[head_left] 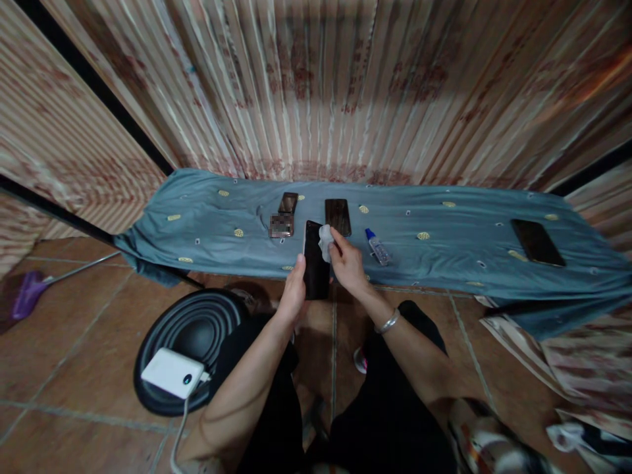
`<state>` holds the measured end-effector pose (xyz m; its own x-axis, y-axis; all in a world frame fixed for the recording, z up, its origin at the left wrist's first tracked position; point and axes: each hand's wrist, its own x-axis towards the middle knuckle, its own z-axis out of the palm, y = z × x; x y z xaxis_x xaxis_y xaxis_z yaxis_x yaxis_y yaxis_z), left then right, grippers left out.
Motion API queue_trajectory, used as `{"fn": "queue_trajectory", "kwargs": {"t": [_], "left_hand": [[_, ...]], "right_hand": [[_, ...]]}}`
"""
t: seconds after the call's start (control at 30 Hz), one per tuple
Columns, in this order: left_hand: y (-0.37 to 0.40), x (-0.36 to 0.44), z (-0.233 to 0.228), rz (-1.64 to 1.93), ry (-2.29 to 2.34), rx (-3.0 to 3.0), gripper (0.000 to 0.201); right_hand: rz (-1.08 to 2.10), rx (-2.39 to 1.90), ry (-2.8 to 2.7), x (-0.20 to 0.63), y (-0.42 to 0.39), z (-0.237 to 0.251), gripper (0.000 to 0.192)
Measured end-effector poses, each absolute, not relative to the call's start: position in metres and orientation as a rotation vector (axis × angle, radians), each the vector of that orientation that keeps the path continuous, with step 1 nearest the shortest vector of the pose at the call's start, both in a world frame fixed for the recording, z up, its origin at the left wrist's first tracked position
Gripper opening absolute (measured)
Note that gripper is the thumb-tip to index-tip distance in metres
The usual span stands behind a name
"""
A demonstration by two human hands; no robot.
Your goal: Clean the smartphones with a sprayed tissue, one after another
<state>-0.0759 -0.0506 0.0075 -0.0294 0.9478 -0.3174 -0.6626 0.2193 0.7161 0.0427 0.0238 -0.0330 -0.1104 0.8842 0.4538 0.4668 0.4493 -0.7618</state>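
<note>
In our left hand (pixel 295 284) we held the dark phone (pixel 316 276) at the near edge of the blue cloth (pixel 459 240), its upper part showing against the fabric and its lower end against the tiled floor (pixel 83 349). Our left thumb pressed along one long side, while most of the fingers were hidden beneath, so we could not tell how firmly they closed there. Our right hand (pixel 347 260) pinched a crumpled white wipe (pixel 324 241) between thumb and fingers, and the wipe overlapped the phone's upper right side. We judged a drop the chief danger: a sideways push at that corner could turn the phone about our left thumb, and, with its lower end beyond the edge, it might fall onto the hard tiles. If the wipe was damp, which we could not tell, slick glass would make a slip likelier, and moisture might creep into openings along the rim. Bunched as it was, the wipe could also leave streaks, or let a bare fingertip smudge the screen. The blue-capped bottle (pixel 378 249) lay on the cloth near our right hand, where a stray knuckle could set it rolling. A second phone (pixel 338 216) rested just beyond the wipe, where a long stroke might knock it.
</note>
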Motion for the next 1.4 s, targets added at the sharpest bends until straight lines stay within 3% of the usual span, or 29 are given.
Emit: {"fn": "queue_trajectory", "kwargs": {"t": [0.8,1.2,1.4], "left_hand": [[-0.034,-0.1,0.017,1.496,0.93,0.292,0.057],[-0.037,-0.107,0.022,1.441,0.856,0.189,0.074],[-0.041,-0.099,0.02,1.403,0.863,0.199,0.077]], "right_hand": [[0.693,-1.021,-1.956,0.034,-0.032,-0.033,0.04],[0.117,-0.794,-2.234,0.045,-0.039,-0.025,0.033],[0.13,-0.705,-2.239,0.037,-0.047,-0.021,0.035]]}}
